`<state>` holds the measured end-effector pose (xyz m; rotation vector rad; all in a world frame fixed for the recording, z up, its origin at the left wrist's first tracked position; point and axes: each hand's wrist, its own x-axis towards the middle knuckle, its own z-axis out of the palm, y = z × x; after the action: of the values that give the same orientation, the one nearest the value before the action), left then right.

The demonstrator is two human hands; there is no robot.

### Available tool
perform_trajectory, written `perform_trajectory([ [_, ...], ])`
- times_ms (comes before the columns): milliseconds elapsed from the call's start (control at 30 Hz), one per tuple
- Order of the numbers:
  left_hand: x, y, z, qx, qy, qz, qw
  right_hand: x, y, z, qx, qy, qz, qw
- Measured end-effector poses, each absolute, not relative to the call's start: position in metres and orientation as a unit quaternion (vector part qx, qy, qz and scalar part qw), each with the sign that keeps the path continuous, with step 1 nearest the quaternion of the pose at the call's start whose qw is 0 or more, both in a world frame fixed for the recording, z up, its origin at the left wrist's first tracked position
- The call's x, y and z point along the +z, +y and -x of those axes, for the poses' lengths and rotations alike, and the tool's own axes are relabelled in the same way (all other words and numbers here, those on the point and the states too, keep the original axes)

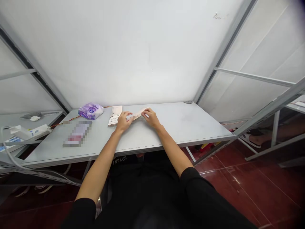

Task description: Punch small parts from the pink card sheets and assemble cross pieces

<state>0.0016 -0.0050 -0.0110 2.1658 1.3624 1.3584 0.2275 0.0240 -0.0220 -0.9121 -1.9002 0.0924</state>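
Between my hands, a little above the table top, is a thin pale strip with faint printing (138,114) that looks like paper. My right hand (151,118) pinches its right end between thumb and fingertips. At the left end, my left hand (124,121) has thumb and index finger curled in on the strip. Just left of that hand lies a white printed packet (112,121) with dark lettering, partly hidden behind my fingers. A pale, card-like sheet (117,110) rests directly behind the packet.
A purple and white tissue pack (91,111) sits at the back left, with a blurred-out phone-shaped object (78,134) in front. Power strips (39,131) and cables lie beyond the left edge. A dark flat item (187,102) is at the back right. Metal posts frame the table (190,127).
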Motion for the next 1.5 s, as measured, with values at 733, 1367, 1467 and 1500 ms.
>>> perform_trajectory([
  [733, 0.008, -0.008, 0.012, 0.594, 0.521, -0.613, -0.03, -0.009, 0.015, -0.235, -0.004, -0.666, 0.509, 0.544],
  [1367, -0.004, -0.012, 0.004, 0.335, 0.514, -0.789, -0.037, -0.015, 0.001, -0.227, 0.086, -0.78, 0.607, 0.124],
  [1467, -0.012, -0.017, -0.011, 0.226, 0.449, -0.864, 0.035, -0.014, 0.002, -0.229, 0.097, -0.788, 0.599, 0.102],
  [1500, -0.014, -0.017, -0.015, 0.186, 0.448, -0.873, 0.055, -0.014, 0.003, -0.229, 0.1, -0.79, 0.597, 0.097],
])
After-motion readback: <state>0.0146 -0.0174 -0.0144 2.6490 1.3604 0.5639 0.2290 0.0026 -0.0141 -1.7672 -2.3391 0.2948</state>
